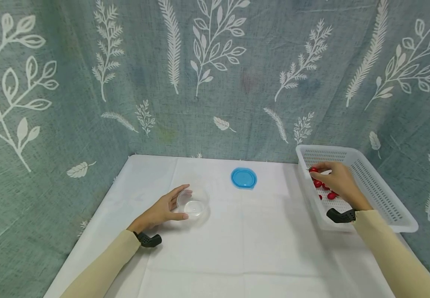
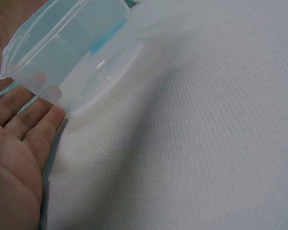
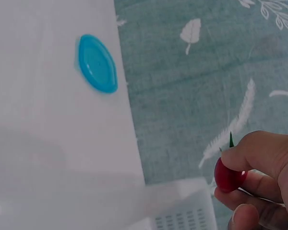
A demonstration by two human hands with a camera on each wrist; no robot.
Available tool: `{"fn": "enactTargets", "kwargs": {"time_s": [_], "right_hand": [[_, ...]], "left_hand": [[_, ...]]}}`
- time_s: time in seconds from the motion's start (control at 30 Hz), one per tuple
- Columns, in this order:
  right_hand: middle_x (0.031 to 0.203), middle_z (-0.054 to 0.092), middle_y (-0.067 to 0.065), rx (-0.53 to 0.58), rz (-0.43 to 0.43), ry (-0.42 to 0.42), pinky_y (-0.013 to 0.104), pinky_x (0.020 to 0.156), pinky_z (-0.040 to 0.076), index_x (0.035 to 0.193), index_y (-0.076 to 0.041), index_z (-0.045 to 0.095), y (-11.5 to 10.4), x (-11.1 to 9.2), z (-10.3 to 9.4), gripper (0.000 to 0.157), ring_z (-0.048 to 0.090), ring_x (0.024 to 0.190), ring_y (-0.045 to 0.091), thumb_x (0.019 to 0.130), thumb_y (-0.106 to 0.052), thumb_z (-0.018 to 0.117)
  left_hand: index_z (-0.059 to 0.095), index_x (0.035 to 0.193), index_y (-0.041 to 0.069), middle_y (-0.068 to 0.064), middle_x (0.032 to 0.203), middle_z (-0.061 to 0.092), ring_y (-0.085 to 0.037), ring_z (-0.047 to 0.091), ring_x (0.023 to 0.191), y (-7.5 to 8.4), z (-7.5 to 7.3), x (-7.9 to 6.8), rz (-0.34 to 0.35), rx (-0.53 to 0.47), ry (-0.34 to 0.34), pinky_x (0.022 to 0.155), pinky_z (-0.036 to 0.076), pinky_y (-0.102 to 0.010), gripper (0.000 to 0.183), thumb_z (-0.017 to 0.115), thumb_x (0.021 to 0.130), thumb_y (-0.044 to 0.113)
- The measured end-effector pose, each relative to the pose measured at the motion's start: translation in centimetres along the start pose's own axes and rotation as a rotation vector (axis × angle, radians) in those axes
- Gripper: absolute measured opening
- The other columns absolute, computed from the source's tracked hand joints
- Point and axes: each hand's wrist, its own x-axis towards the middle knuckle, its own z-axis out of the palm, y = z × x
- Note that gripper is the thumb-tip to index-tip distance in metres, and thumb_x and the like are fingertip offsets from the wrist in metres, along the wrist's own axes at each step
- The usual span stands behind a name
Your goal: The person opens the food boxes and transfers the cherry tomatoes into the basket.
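Observation:
My left hand [image 1: 164, 209] holds a round clear plastic tub [image 1: 196, 202] on the white cloth, thumb at its near side and fingers around the far side. In the left wrist view the fingertips press the wall of the tub [image 2: 62, 52]. Over the white basket [image 1: 371, 174], my right hand [image 1: 335, 180] pinches a red cherry tomato [image 3: 226, 176] between thumb and fingers; its green stem shows in the right wrist view. More cherry tomatoes [image 1: 331, 195] lie in the basket below, partly hidden by that hand.
A round blue lid [image 1: 244, 178] lies flat near the back of the white-covered table [image 1: 237, 244], between the tub and the basket. Behind the table hangs a green-grey curtain [image 1: 237, 107] with white leaf prints. The basket's slotted walls rise at the right side.

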Motion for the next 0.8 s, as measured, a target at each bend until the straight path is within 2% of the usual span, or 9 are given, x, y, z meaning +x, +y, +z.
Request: {"fn": "enactTargets", "kwargs": {"time_s": [0.2,0.4,0.63,0.8], "right_hand": [[0.116,0.068,0.026,-0.052,0.006,0.018,0.034,0.06,0.057,0.129,0.002,0.067,1.6,-0.1,-0.5,0.049,0.068,0.08,0.024,0.098,-0.036,0.073],[0.124,0.064,0.031,-0.107,0.036,-0.002,0.04,0.073,0.056,0.126,0.006,0.067,3.5,-0.1,-0.9,0.05,0.062,0.106,0.041,0.098,-0.036,0.071],[0.117,0.069,0.027,-0.094,0.099,-0.047,0.033,0.068,0.054,0.121,0.007,0.069,5.3,0.1,-1.1,0.046,0.063,0.098,0.035,0.096,-0.031,0.074],[0.107,0.071,0.024,-0.091,0.125,-0.086,0.036,0.066,0.057,0.12,0.012,0.067,5.9,-0.1,-1.4,0.049,0.065,0.089,0.035,0.095,-0.029,0.076]], "left_hand": [[0.023,0.164,0.032,0.0,0.169,0.021,-0.03,0.011,0.157,-0.2,-0.1,0.1,0.009,-0.001,-0.001,0.123,0.022,-0.054,0.105,0.09,0.083,0.026],[0.025,0.163,0.036,0.0,0.17,0.019,-0.031,0.011,0.157,-0.3,-0.1,-0.1,-0.003,0.003,0.0,0.123,0.022,-0.055,0.105,0.09,0.082,0.026],[0.024,0.163,0.036,0.0,0.17,0.018,-0.032,0.01,0.157,-0.3,-0.1,0.0,0.002,0.002,0.0,0.123,0.021,-0.055,0.104,0.09,0.083,0.025],[0.024,0.163,0.037,0.001,0.17,0.019,-0.031,0.011,0.157,-0.2,-0.1,0.0,0.005,-0.007,0.0,0.123,0.021,-0.055,0.104,0.09,0.083,0.026]]}}
